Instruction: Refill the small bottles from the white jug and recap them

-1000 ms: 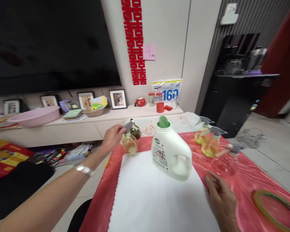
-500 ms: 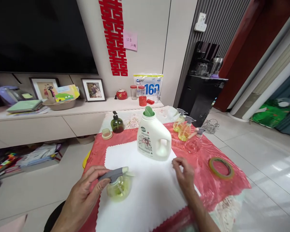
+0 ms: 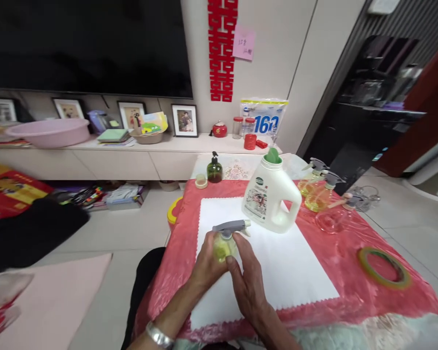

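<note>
Between my two hands is a clear round spray bottle [image 3: 222,249] with yellowish liquid and a grey trigger head, held upright over the white mat [image 3: 292,272]. My left hand [image 3: 206,260] wraps its left side, and a silver bracelet circles that wrist. Fingers and thumb of my right hand [image 3: 247,277] press on its right side. Just beyond stands a large white detergent jug [image 3: 270,194] with a green piece in its open mouth. At the right are more spray bottles [image 3: 319,194], some with yellow liquid, and one clear spray bottle [image 3: 332,218] leaning over.
A roll of tape [image 3: 384,267] lies on the red table cover [image 3: 314,243] at the right. A dark green pump bottle [image 3: 214,170] and a small cap [image 3: 201,181] stand at the back left. Behind is a low cabinet [image 3: 117,163] with frames and a pink basin [image 3: 51,132].
My left hand has shifted from the bottle's trigger head to its body. My right hand has come over from beside the jug onto the bottle. The view has swung left.
</note>
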Available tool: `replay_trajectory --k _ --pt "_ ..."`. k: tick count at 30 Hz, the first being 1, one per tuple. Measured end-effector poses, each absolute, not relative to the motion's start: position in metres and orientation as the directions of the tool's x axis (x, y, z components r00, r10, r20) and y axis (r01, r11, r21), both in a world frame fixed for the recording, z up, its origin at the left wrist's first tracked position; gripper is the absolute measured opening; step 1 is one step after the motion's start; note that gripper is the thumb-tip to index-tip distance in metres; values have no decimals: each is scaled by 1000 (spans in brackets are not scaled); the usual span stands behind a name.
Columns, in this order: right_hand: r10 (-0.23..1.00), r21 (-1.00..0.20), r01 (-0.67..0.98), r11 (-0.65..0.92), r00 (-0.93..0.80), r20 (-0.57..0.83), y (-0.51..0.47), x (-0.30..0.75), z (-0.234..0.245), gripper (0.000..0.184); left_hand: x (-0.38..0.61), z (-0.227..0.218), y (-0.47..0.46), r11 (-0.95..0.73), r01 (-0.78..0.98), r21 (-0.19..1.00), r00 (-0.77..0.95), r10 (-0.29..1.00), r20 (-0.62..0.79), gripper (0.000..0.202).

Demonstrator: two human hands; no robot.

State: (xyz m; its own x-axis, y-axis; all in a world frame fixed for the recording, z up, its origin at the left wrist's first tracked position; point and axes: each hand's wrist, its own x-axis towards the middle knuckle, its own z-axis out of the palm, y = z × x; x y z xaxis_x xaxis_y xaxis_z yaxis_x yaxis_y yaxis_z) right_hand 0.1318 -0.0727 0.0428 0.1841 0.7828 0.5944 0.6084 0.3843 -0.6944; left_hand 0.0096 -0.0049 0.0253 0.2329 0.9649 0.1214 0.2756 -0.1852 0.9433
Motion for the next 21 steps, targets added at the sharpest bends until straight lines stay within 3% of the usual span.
replay_trajectory --k 5,9,12,17,21 --pt "765 -757 570 320 316 562 -51 118 54 34 24 12 -8 -307 431 848 85 950 300 53" --pt "716 -783 557 278 423 555 -34 112 52 32 30 7 -11 -385 537 751 63 905 420 32" --pt "706 -798 537 274 451 546 -28 109 51 33 30 4 -11 -423 555 716 68 881 468 29" --pt "782 -814 488 316 351 515 -30 114 57 25 27 8 -11 -432 522 735 53 877 478 44" --pt "878 -831 413 372 134 459 -30 133 66 26 25 19 -12 -415 506 756 108 900 421 56"
